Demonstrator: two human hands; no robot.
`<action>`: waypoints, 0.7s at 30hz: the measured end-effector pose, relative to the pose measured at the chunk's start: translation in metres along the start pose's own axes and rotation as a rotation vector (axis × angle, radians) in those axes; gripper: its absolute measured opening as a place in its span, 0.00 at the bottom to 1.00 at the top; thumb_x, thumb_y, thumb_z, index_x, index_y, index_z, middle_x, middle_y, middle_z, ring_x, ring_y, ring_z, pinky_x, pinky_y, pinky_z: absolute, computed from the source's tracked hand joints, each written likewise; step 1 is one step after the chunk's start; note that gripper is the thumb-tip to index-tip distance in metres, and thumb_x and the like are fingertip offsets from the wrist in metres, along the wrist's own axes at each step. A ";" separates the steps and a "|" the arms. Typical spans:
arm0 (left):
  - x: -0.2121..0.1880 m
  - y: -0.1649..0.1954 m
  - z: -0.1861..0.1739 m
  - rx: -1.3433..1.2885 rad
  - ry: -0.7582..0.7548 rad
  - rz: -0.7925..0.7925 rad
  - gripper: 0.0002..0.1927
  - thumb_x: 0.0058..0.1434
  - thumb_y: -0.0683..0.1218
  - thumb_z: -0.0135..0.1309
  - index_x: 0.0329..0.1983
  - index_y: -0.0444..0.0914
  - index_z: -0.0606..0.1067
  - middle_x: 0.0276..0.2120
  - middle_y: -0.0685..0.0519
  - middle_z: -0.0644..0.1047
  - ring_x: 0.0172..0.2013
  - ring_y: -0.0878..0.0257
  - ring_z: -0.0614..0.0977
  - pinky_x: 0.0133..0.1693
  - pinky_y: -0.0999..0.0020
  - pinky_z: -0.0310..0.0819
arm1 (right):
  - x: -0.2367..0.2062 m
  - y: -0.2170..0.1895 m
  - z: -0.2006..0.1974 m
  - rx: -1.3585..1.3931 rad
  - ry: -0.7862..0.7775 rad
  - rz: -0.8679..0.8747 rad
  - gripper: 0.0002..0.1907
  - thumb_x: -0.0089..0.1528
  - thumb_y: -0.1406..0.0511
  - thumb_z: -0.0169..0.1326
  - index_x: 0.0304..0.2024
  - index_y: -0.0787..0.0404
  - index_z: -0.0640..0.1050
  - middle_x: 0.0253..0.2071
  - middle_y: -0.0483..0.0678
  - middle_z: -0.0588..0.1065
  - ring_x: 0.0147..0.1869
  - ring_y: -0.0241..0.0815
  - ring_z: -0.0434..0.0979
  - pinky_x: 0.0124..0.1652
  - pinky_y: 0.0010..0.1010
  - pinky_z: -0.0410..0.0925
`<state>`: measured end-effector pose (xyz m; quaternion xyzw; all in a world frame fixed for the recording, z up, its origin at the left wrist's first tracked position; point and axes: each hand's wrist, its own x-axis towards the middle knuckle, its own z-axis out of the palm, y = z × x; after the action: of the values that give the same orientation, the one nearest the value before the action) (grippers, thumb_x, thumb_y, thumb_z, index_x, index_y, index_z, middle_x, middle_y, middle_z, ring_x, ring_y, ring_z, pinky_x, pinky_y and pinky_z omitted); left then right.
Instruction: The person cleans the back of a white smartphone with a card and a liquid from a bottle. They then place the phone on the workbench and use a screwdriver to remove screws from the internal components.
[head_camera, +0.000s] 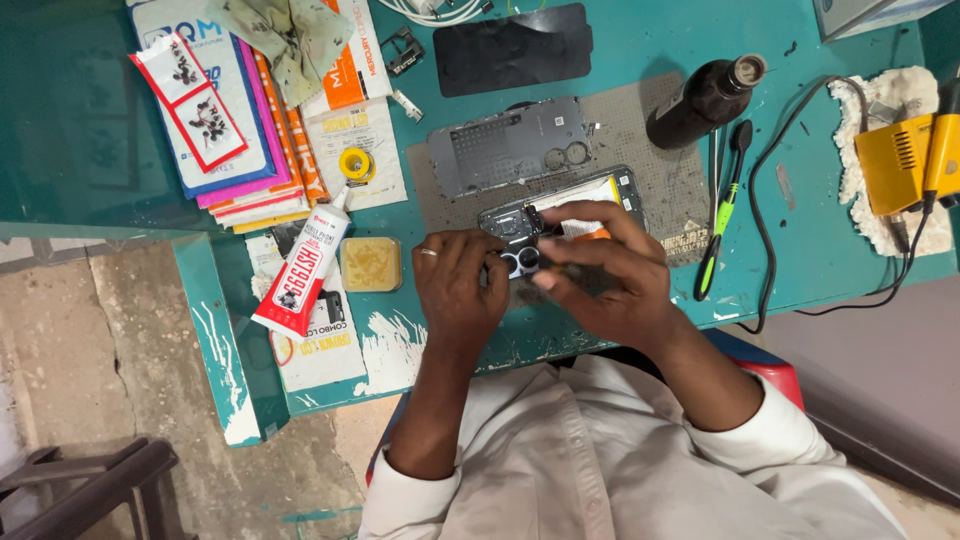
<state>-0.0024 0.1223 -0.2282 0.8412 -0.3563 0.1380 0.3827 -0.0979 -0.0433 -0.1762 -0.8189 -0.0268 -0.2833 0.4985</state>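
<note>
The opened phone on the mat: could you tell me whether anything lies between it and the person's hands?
Nothing visible does. The left hand and right hand already touch the opened phone at its camera end; the glue tube lies off to the left.

Phone repair bench, opened phone (560, 215), glue tube (302, 265)

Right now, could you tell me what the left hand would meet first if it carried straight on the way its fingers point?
Probably the opened grey phone body that the left hand already touches, then the detached grey back cover beyond it; depth is hard to judge.
</note>
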 end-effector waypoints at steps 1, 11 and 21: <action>0.000 0.000 0.000 -0.004 -0.001 -0.003 0.06 0.56 0.37 0.56 0.35 0.40 0.78 0.37 0.56 0.79 0.43 0.57 0.77 0.48 0.57 0.65 | 0.000 0.000 0.000 -0.017 0.010 -0.014 0.16 0.57 0.70 0.70 0.47 0.64 0.81 0.53 0.57 0.76 0.50 0.44 0.83 0.47 0.29 0.76; -0.001 0.000 0.000 -0.017 -0.007 -0.011 0.06 0.56 0.38 0.56 0.35 0.40 0.78 0.37 0.56 0.80 0.43 0.57 0.77 0.48 0.58 0.65 | 0.000 -0.001 -0.001 0.027 -0.008 -0.023 0.14 0.60 0.70 0.69 0.47 0.62 0.82 0.53 0.56 0.75 0.53 0.44 0.82 0.49 0.29 0.77; 0.000 0.000 -0.001 -0.031 -0.002 -0.007 0.06 0.56 0.37 0.56 0.36 0.40 0.78 0.37 0.56 0.80 0.43 0.57 0.77 0.49 0.57 0.66 | -0.001 -0.002 0.002 -0.046 0.065 0.004 0.14 0.58 0.69 0.71 0.44 0.64 0.82 0.49 0.58 0.75 0.52 0.48 0.80 0.49 0.32 0.75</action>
<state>-0.0026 0.1235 -0.2274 0.8366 -0.3556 0.1304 0.3958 -0.0988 -0.0404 -0.1755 -0.8203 -0.0024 -0.3095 0.4809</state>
